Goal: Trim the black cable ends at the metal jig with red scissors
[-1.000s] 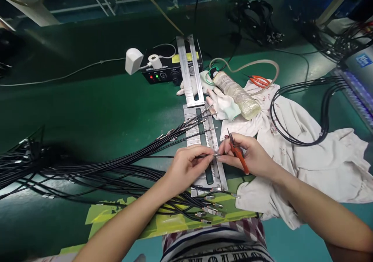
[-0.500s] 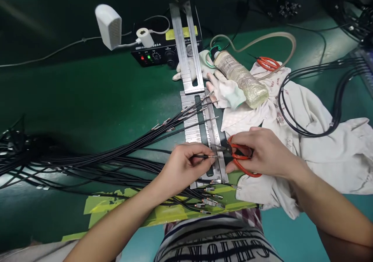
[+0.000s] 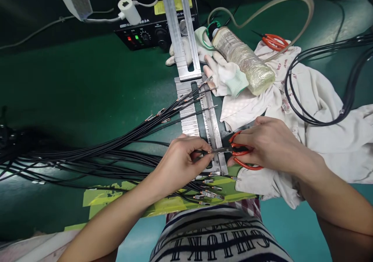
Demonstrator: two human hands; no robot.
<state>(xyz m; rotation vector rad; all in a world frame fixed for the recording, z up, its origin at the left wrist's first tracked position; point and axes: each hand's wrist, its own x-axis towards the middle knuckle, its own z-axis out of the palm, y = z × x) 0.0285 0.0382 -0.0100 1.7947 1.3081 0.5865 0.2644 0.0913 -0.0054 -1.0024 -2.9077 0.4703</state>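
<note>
My left hand (image 3: 188, 157) pinches the end of a black cable (image 3: 200, 151) between thumb and fingers. Red-handled scissors (image 3: 240, 152) are in my right hand (image 3: 268, 149), with fingers around the handles. Their blades reach the cable's end just beyond my left fingertips, and the two look to be touching. Under both hands lies a slotted metal fixture (image 3: 189, 124). A bundle of black cables (image 3: 131, 141) with bare metal tips crosses its upper part. More cable ends with metal connectors (image 3: 211, 194) lie below my left wrist.
Behind the fixture stands a black control box (image 3: 145, 34). A plastic bottle (image 3: 244, 60) with a hose, white gloves (image 3: 225, 75) and white cloth (image 3: 317, 87) lie to the right. Another red-handled tool (image 3: 274, 42) and a coil of black cable (image 3: 314, 118) rest there too.
The scissors have moved left onto the cable's end, and their blades look closer together. My left hand keeps its pinch on the cable. The whole view has shifted slightly.
</note>
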